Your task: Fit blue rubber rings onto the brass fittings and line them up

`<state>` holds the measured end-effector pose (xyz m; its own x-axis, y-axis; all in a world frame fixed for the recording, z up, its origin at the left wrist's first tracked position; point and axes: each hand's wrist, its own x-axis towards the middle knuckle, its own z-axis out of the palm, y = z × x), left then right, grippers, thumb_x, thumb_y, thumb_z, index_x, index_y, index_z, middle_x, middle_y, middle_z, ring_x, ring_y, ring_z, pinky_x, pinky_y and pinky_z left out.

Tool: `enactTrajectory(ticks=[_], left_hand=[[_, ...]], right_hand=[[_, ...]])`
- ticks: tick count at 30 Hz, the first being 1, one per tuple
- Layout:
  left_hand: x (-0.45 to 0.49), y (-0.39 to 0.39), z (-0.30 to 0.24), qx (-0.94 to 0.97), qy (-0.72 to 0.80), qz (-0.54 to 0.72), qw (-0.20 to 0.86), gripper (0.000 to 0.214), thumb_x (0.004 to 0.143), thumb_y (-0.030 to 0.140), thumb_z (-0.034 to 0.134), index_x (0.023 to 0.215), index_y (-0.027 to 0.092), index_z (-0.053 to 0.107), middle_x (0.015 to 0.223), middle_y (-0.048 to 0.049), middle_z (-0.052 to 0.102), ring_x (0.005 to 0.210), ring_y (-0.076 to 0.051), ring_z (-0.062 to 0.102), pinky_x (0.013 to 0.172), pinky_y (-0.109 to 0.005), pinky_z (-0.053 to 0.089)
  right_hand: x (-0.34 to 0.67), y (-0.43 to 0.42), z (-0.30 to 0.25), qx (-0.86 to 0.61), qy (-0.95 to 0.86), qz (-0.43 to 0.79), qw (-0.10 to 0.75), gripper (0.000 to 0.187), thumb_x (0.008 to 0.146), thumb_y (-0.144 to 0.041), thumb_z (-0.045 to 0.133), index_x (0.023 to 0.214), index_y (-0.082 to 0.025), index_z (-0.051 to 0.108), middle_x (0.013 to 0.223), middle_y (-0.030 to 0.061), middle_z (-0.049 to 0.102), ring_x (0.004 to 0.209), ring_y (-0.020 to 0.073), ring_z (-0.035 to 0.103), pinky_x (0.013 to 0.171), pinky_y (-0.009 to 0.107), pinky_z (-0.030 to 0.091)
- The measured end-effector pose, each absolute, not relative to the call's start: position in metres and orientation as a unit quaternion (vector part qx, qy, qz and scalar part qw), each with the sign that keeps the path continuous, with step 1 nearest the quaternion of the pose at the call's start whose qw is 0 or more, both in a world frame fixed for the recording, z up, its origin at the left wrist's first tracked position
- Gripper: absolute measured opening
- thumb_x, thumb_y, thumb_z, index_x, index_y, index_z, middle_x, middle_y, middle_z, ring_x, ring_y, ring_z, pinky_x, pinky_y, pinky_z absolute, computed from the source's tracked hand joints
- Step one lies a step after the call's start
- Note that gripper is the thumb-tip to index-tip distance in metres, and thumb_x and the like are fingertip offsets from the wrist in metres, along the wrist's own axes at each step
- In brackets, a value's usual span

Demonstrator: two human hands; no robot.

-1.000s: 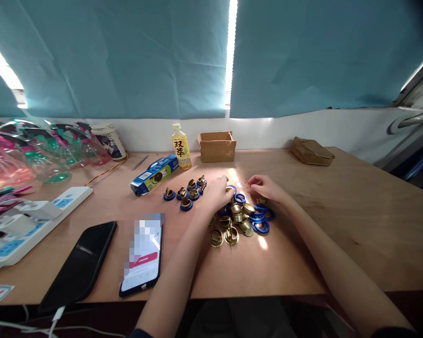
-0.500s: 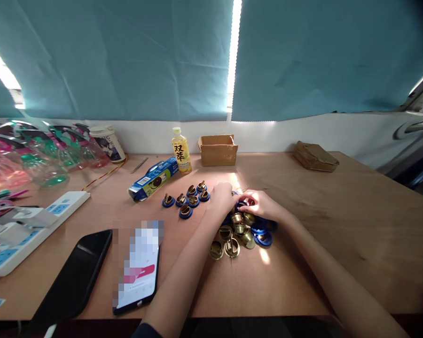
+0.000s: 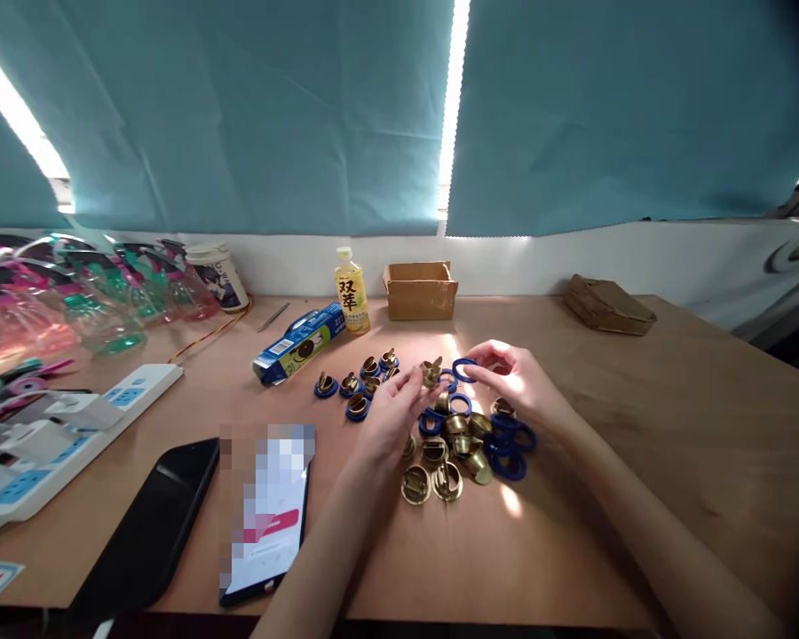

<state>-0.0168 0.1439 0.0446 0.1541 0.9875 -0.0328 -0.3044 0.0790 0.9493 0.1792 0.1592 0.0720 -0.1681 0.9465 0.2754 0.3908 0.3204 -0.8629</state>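
1. The left hand [image 3: 394, 408], at the centre of the frame, grasps a brass fitting [image 3: 431, 371] in its fingertips, raised above the surface [image 3: 573, 550] with its wing-like part uppermost.
2. The right hand [image 3: 516, 377], just right of centre, pinches a blue ring [image 3: 462, 380] by its edge. Ring and fitting are near each other but look apart.
3. The step in hand appears to be pairing one ring with one fitting. The assembled pieces [image 3: 358, 407] left of centre, brass on blue bases, suggest the pattern.
4. Below the hands, loose brass fittings [image 3: 457, 424] lie heaped at the lower centre, with loose blue rings [image 3: 502, 437] along the heap's right side; others lie between the hands. These look unpaired, so the work seems only partly done.
5. The next move calls for turning the ring to face the fitting's round body, lining up the two and pressing it on evenly. A tilted ring could catch, and a light pinch could let it slip.
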Motion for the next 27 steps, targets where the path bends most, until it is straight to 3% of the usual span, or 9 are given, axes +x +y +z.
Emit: enactTrajectory(ticks=[5, 8, 12, 15, 19, 21, 24, 27], left_hand=[[-0.011, 0.131, 0.040, 0.344, 0.363, 0.540, 0.677, 0.029, 0.082, 0.042, 0.075, 0.093, 0.016, 0.069, 0.107, -0.0093, 0.076, 0.098, -0.021, 0.074, 0.108, -0.038, 0.051], [-0.011, 0.127, 0.038, 0.318, 0.356, 0.535, 0.697, 0.035, 0.074, 0.041, 0.083, 0.095, 0.016, 0.072, 0.106, -0.0095, 0.077, 0.097, -0.022, 0.074, 0.107, -0.038, 0.052], [-0.011, 0.123, 0.042, 0.322, 0.363, 0.528, 0.697, 0.048, 0.067, 0.039, 0.088, 0.107, 0.016, 0.072, 0.108, -0.0106, 0.077, 0.101, -0.024, 0.074, 0.100, -0.037, 0.055], [-0.010, 0.119, 0.049, 0.377, 0.372, 0.540, 0.654, 0.048, 0.069, 0.039, 0.086, 0.109, 0.016, 0.071, 0.116, -0.0121, 0.075, 0.109, -0.026, 0.071, 0.096, -0.038, 0.057], [-0.010, 0.116, 0.053, 0.401, 0.373, 0.555, 0.626, 0.047, 0.074, 0.037, 0.083, 0.114, 0.016, 0.069, 0.122, -0.0117, 0.073, 0.114, -0.025, 0.069, 0.096, -0.035, 0.056], [-0.010, 0.117, 0.051, 0.401, 0.382, 0.559, 0.617, 0.046, 0.076, 0.036, 0.082, 0.115, 0.015, 0.068, 0.121, -0.0122, 0.074, 0.109, -0.024, 0.071, 0.095, -0.035, 0.057], [-0.009, 0.121, 0.047, 0.391, 0.386, 0.570, 0.611, 0.047, 0.078, 0.039, 0.080, 0.116, 0.014, 0.068, 0.119, -0.0126, 0.074, 0.105, -0.023, 0.072, 0.095, -0.036, 0.057], [-0.006, 0.129, 0.050, 0.387, 0.379, 0.578, 0.611, 0.048, 0.081, 0.043, 0.076, 0.118, 0.014, 0.067, 0.113, -0.0120, 0.075, 0.095, -0.022, 0.074, 0.091, -0.037, 0.058]], right_hand=[[0.155, 0.147, 0.063, -0.506, -0.628, 0.279, 0.522, 0.016, 0.080, -0.036, 0.074, 0.081, -0.022, 0.066, 0.080, 0.0038, 0.067, 0.068, 0.0186, 0.062, 0.065, 0.034, 0.051], [0.149, 0.140, 0.050, -0.490, -0.623, 0.223, 0.567, 0.011, 0.084, -0.033, 0.071, 0.082, -0.023, 0.064, 0.085, 0.0059, 0.065, 0.077, 0.0214, 0.063, 0.071, 0.038, 0.053], [0.144, 0.131, 0.037, -0.465, -0.611, 0.254, 0.588, 0.010, 0.085, -0.030, 0.071, 0.083, -0.024, 0.063, 0.102, 0.0094, 0.063, 0.094, 0.0239, 0.064, 0.079, 0.040, 0.056], [0.137, 0.124, 0.035, -0.418, -0.589, 0.324, 0.611, 0.007, 0.089, -0.028, 0.067, 0.088, -0.023, 0.063, 0.115, 0.0083, 0.062, 0.109, 0.0233, 0.063, 0.091, 0.041, 0.056], [0.135, 0.117, 0.043, -0.386, -0.586, 0.350, 0.621, 0.006, 0.094, -0.024, 0.062, 0.099, -0.024, 0.063, 0.123, 0.0063, 0.061, 0.114, 0.0202, 0.063, 0.096, 0.037, 0.054], [0.139, 0.115, 0.052, -0.397, -0.584, 0.312, 0.636, 0.008, 0.094, -0.023, 0.061, 0.102, -0.024, 0.063, 0.121, 0.0058, 0.063, 0.112, 0.0192, 0.064, 0.095, 0.035, 0.054], [0.151, 0.119, 0.066, -0.441, -0.557, 0.269, 0.650, 0.010, 0.096, -0.028, 0.060, 0.104, -0.024, 0.062, 0.103, 0.0040, 0.068, 0.093, 0.0163, 0.067, 0.084, 0.030, 0.055], [0.161, 0.125, 0.074, -0.450, -0.558, 0.300, 0.630, 0.013, 0.096, -0.035, 0.059, 0.099, -0.023, 0.061, 0.086, 0.0015, 0.067, 0.075, 0.0143, 0.065, 0.070, 0.027, 0.054]])
